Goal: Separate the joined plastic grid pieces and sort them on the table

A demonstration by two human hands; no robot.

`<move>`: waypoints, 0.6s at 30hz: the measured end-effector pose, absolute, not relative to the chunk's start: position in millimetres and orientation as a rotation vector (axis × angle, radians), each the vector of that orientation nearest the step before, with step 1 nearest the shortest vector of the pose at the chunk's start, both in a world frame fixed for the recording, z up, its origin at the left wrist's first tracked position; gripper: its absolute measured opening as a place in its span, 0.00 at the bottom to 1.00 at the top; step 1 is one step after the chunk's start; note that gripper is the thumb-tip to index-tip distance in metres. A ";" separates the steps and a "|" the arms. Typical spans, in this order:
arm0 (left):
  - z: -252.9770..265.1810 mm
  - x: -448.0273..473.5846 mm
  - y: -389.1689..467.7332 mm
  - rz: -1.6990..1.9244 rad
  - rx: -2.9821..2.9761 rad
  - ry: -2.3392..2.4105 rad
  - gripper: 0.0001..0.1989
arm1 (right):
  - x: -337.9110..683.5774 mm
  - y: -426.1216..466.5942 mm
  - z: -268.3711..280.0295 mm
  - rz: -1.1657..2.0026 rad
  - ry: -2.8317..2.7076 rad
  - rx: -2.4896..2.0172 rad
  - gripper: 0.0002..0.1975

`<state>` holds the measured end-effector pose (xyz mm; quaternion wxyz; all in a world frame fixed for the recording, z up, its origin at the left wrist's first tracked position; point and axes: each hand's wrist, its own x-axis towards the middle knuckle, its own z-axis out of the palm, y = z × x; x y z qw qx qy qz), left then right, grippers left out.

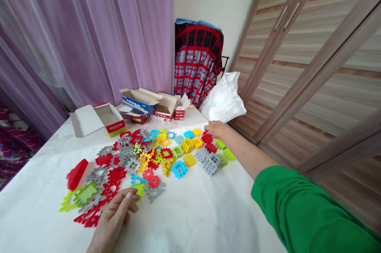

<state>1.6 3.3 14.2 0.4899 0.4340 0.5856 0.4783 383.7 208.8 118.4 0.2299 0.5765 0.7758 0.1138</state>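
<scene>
My left hand hovers low over the front of the table, fingers loosely bent and apart. Just past its fingertips lies a lime-green interlocking toy piece; whether they touch is unclear. Stretched out to the far right, my right hand has its fingers curled at the back of a stack of red pieces. What those fingers hold, if anything, is hidden. Stacks of yellow pieces, grey pieces and green pieces stand close by. A mixed pile of pieces spreads across the left.
Open cardboard boxes line the back: a red-and-yellow box, a blue box and a small red box. A white plastic bag rests at the back right edge. Behind are a purple curtain and a wooden wardrobe.
</scene>
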 end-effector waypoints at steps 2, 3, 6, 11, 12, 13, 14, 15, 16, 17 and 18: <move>13.1 -1.1 3.8 1.189 1.027 1.422 0.30 | 382.6 213.3 112.9 0.299 2.123 1.577 0.18; 12.3 -2.0 4.0 1.191 1.019 1.424 0.30 | 382.3 215.2 110.8 0.294 2.119 1.575 0.18; 10.2 -3.0 4.9 1.171 1.029 1.433 0.30 | 383.0 219.4 105.4 0.285 2.114 1.574 0.17; 10.7 -3.6 5.2 1.131 1.046 1.466 0.29 | 386.9 221.8 98.9 0.271 2.125 1.582 0.15; 11.4 -3.6 5.2 1.131 1.041 1.472 0.29 | 387.5 221.6 98.0 0.270 2.127 1.586 0.15; 12.2 -3.5 5.1 1.134 1.034 1.479 0.29 | 388.1 221.2 97.2 0.268 2.130 1.589 0.14; 13.1 -3.2 5.1 1.136 1.029 1.485 0.29 | 388.5 220.7 96.5 0.267 2.131 1.592 0.14; 14.0 -2.7 5.2 1.138 1.025 1.492 0.29 | 388.8 220.1 95.8 0.266 2.130 1.595 0.15; 14.8 -2.1 5.3 1.137 1.021 1.499 0.29 | 389.0 219.6 95.3 0.263 2.128 1.598 0.15; 15.4 -1.5 5.4 1.135 1.018 1.505 0.29 | 389.1 219.3 94.9 0.260 2.123 1.602 0.16; 15.8 -1.0 5.5 1.135 1.013 1.510 0.29 | 389.2 219.1 94.7 0.259 2.119 1.609 0.17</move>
